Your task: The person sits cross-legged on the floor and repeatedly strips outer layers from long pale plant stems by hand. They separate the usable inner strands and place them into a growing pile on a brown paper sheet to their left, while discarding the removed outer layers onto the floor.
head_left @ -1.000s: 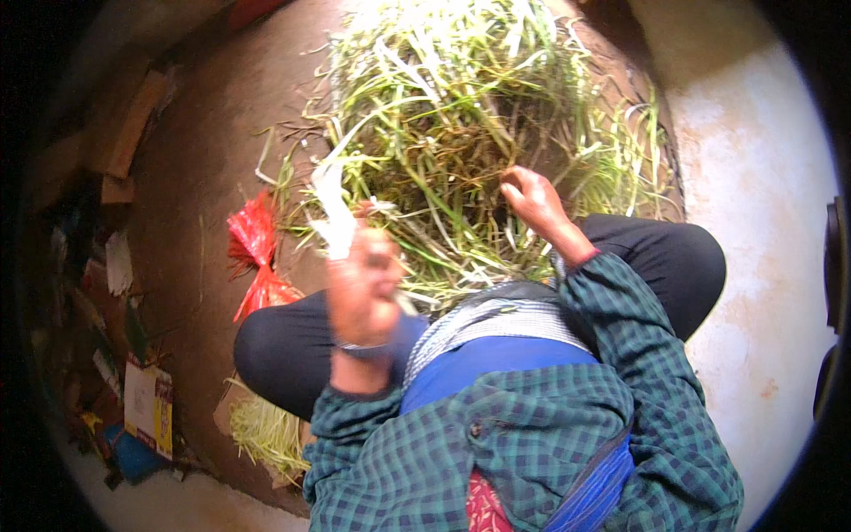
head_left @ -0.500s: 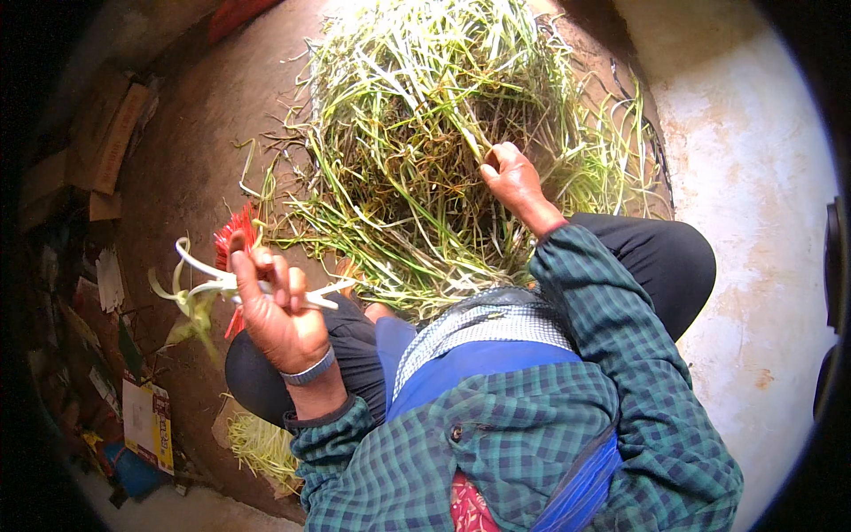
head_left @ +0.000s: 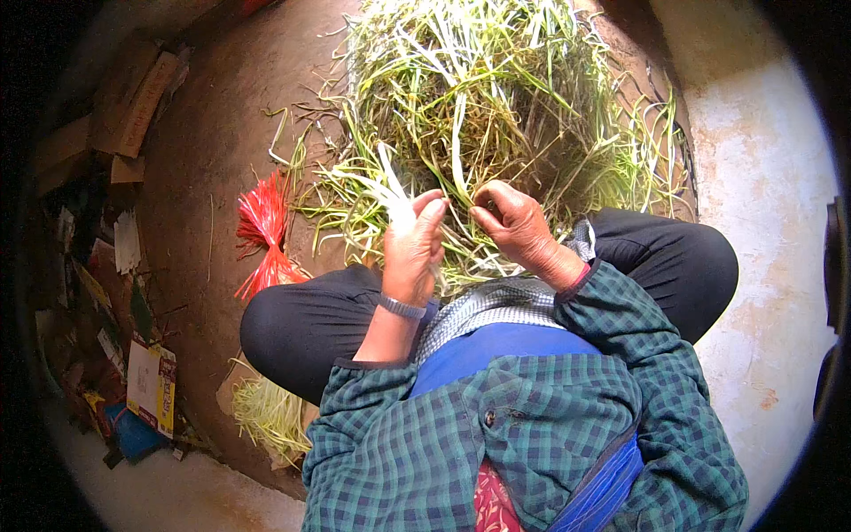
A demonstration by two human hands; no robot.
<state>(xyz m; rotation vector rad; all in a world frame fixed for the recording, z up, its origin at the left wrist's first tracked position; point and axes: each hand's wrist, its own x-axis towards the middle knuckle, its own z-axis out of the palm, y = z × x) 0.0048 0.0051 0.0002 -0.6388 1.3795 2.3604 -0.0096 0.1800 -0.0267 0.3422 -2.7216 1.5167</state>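
Holding pale stalks (head_left: 391,184), left hand (head_left: 413,254) near right hand (head_left: 519,228), leafy heap (head_left: 496,75) beyond

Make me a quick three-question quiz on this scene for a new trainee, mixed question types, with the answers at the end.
1. Multiple choice: where is the band worn?
A) right wrist
B) both wrists
C) left wrist

2. True or false: the red bundle lies by the person's left knee.

3. Fill in the blank: the left hand is holding pale ____.

Key:
1. C
2. True
3. stalks
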